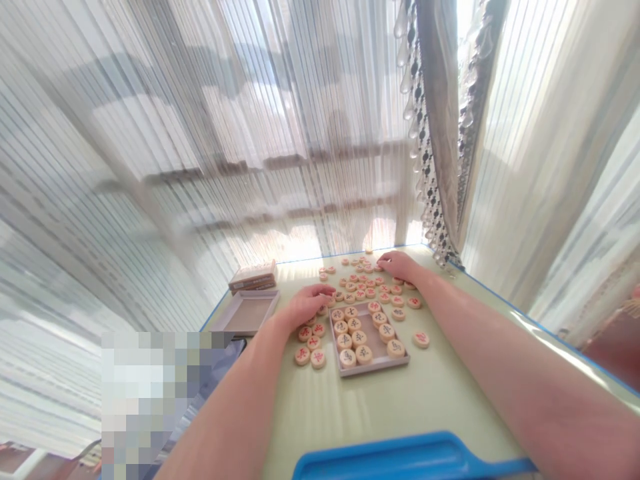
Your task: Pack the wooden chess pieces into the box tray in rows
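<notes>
Round wooden Chinese chess pieces (pixel 361 293) with red and black characters lie scattered over the pale table. My left hand (pixel 311 301) stretches its fingers over pieces just beyond the near-left corner of a shallow box tray (pixel 370 327); its fingers are apart and its underside is hidden. Farther back, my right hand (pixel 399 265) has its fingers bent down on a chess piece (pixel 379 267) at the back of the spread. Inside the box tray, pieces with mostly black characters stand in two columns on the left and one on the right, with a bare strip between.
An open shallow lid (pixel 249 312) lies to the left, in front of a stack of flat boxes (pixel 253 275). At the near edge is a blue plastic tray (pixel 385 460). Sheer curtains (pixel 300 133) hang behind the table (pixel 400 400). One red-marked piece (pixel 421 339) lies apart, right of the box tray.
</notes>
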The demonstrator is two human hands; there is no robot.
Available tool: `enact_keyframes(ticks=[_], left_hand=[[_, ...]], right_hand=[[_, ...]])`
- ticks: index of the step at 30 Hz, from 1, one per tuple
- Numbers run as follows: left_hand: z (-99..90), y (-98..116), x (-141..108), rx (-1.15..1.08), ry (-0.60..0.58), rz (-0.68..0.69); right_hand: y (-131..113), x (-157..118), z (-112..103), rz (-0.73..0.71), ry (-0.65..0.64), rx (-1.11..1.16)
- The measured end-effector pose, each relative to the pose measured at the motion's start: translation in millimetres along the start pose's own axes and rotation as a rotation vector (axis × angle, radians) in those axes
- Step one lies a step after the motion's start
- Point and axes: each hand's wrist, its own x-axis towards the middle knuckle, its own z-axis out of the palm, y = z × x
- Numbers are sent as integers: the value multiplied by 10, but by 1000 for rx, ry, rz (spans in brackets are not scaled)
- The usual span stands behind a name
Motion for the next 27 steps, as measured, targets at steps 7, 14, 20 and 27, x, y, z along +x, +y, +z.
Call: enact_keyframes(ticks=[7, 14, 20, 27], left_hand=[[30, 19, 11, 176, 14, 133], [59, 38, 14, 221, 64, 126], [128, 119, -20, 260, 85, 201], [136, 113, -32, 289, 115, 112]], right_hand=[[18, 36, 24, -40, 21, -36], [9, 35, 12, -36, 9, -36], [-4, 21, -6, -16, 5, -21], [0, 4, -14, -34, 23, -19]])
